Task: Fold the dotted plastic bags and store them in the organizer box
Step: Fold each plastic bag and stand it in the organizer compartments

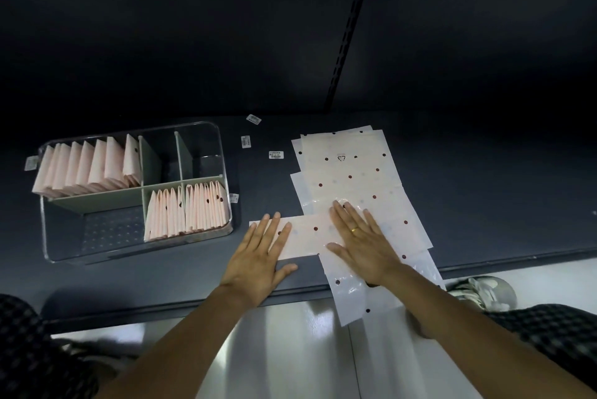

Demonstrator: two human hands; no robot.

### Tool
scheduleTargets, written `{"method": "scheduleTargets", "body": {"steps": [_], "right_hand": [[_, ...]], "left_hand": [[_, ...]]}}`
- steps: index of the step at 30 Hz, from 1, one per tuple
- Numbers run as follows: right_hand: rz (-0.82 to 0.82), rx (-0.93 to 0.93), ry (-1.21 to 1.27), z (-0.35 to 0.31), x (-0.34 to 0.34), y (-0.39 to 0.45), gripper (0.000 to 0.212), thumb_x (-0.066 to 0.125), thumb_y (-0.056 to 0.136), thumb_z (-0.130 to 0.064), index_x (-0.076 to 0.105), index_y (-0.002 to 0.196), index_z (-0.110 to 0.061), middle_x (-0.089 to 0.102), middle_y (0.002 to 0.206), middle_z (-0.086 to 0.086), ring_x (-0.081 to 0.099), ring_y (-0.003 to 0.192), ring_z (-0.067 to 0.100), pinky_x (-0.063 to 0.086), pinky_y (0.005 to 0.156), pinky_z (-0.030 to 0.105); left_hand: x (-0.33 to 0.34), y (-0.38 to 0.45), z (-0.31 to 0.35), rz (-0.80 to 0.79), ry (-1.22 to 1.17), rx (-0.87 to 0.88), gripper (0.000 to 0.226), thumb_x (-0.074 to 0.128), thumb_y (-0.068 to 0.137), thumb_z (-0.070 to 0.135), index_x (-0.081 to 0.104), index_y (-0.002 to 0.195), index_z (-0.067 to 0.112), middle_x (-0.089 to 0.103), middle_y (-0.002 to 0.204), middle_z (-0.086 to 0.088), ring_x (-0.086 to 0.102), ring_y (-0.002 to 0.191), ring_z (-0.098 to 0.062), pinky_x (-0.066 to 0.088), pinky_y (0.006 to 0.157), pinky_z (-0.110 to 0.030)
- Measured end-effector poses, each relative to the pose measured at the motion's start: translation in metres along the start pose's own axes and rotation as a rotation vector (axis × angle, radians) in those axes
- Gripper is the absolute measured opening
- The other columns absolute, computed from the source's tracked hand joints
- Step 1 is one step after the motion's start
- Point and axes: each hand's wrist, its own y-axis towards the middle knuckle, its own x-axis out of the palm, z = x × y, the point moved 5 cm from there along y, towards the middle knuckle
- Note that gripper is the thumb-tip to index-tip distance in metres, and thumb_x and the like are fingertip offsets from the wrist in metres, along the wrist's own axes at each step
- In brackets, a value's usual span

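Both hands lie flat, fingers straight and spread, on a folded strip of dotted plastic bag (303, 235) that runs left to right near the front edge of the dark surface (484, 204). The left hand (258, 253) presses the strip's left end, its thumb resting on the bare surface just below the strip; the right hand (361, 243) presses the strip's right part where it crosses the stack of flat dotted bags (352, 179), and a gold ring (354, 230) shows on one finger. Neither hand curls round or pinches anything. The stack lies fanned, running from the back of the surface toward the person, and its nearest bags hang over the front edge under the right forearm. To the left, well apart from the strip, stands the clear organizer box (223, 146) with grey-green dividers. Its back left compartment holds a row of folded pink bags (87, 166) standing on edge; the two front right compartments each hold another upright row of folded bags (184, 214); the two back right compartments and the front left one show no bags. Three small white barcode labels (276, 155) lie on the surface between the box and the stack, and further labels sit at the box's left and right sides. Checked fabric (549, 334) shows at both lower corners.
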Motion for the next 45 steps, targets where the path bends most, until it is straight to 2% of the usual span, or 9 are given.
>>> {"method": "scheduleTargets", "body": {"steps": [6,14,19,24,27,32,34,38,45], "right_hand": [[0.101,0.177,0.278,0.01,-0.034,0.016,0.042,0.051,0.094,-0.038,0.046,0.131,-0.019,0.042,0.132,0.001,0.038,0.121,0.02,0.029,0.1,0.028],[-0.246,0.244,0.43,-0.001,-0.044,0.023,0.011,0.063,0.087,-0.024,0.053,0.085,-0.02,0.046,0.099,-0.001,0.04,0.1,0.019,0.04,0.081,0.024],[-0.251,0.52,0.882,-0.029,-0.048,-0.008,0.023,0.059,0.086,-0.009,0.044,0.072,-0.019,0.049,0.077,-0.003,0.048,0.07,0.012,0.035,0.054,0.02],[-0.15,0.819,1.641,-0.086,-0.018,-0.056,0.015,0.045,0.09,0.007,0.06,0.095,0.007,0.062,0.09,0.017,0.061,0.082,0.026,0.052,0.074,0.038],[-0.219,0.785,1.811,-0.115,-0.011,-0.074,0.013,0.048,0.095,-0.002,0.06,0.101,0.001,0.066,0.093,0.012,0.063,0.085,0.022,0.055,0.075,0.031],[-0.108,0.371,1.167,-0.106,-0.033,-0.074,0.025,0.053,0.093,-0.038,0.047,0.086,-0.016,0.054,0.083,-0.006,0.052,0.076,0.01,0.044,0.07,0.022],[-0.004,0.125,0.821,-0.09,-0.048,-0.07,0.026,0.06,0.087,-0.042,0.05,0.1,-0.021,0.049,0.098,-0.015,0.047,0.091,0.003,0.039,0.081,0.019],[-0.029,-0.256,0.309,-0.083,-0.043,-0.06,0.085,0.062,0.069,-0.066,0.038,0.138,-0.023,0.04,0.133,-0.017,0.031,0.123,-0.002,0.017,0.102,0.007],[0.176,-0.379,0.265,-0.11,-0.025,-0.036,0.041,0.075,0.072,-0.015,0.067,0.112,-0.016,0.068,0.109,-0.002,0.059,0.104,0.024,0.048,0.089,0.036]], "left_hand": [[-0.005,-0.003,-0.004,-0.043,0.043,0.046,0.076,0.009,0.09,0.066,-0.023,0.144,0.023,-0.03,0.151,-0.004,-0.028,0.14,-0.023,-0.014,0.117,-0.038],[-0.036,-0.033,0.017,0.269,-0.029,0.156,0.068,0.077,0.071,0.043,0.058,0.128,0.01,0.054,0.136,-0.009,0.05,0.126,-0.027,0.042,0.1,-0.05],[-0.029,-0.054,0.034,0.345,-0.15,0.139,0.065,0.087,0.059,0.038,0.066,0.115,0.013,0.066,0.117,-0.002,0.064,0.106,-0.02,0.052,0.088,-0.031],[-0.027,-0.062,0.034,0.429,-0.074,0.139,0.059,0.09,0.055,0.033,0.071,0.106,0.009,0.071,0.104,-0.003,0.068,0.095,-0.018,0.054,0.088,-0.034],[-0.022,-0.072,0.024,0.431,-0.057,0.124,0.059,0.092,0.047,0.02,0.073,0.102,0.01,0.072,0.102,-0.003,0.07,0.092,-0.016,0.055,0.084,-0.035],[-0.024,-0.084,0.006,0.432,-0.156,0.091,0.063,0.088,0.041,0.003,0.074,0.101,0.014,0.073,0.103,-0.001,0.07,0.093,-0.015,0.056,0.083,-0.039],[-0.026,-0.086,0.004,0.428,-0.223,0.069,0.063,0.087,0.042,0.0,0.074,0.102,0.015,0.072,0.104,0.001,0.069,0.094,-0.014,0.055,0.084,-0.041],[-0.027,-0.088,0.004,0.411,-0.308,0.05,0.061,0.086,0.045,-0.002,0.074,0.102,0.017,0.072,0.106,0.003,0.069,0.097,-0.013,0.053,0.087,-0.039],[-0.026,-0.089,0.003,0.438,-0.364,0.011,0.047,0.082,0.057,-0.004,0.074,0.099,0.015,0.072,0.106,0.001,0.069,0.097,-0.016,0.034,0.092,-0.026]]}}
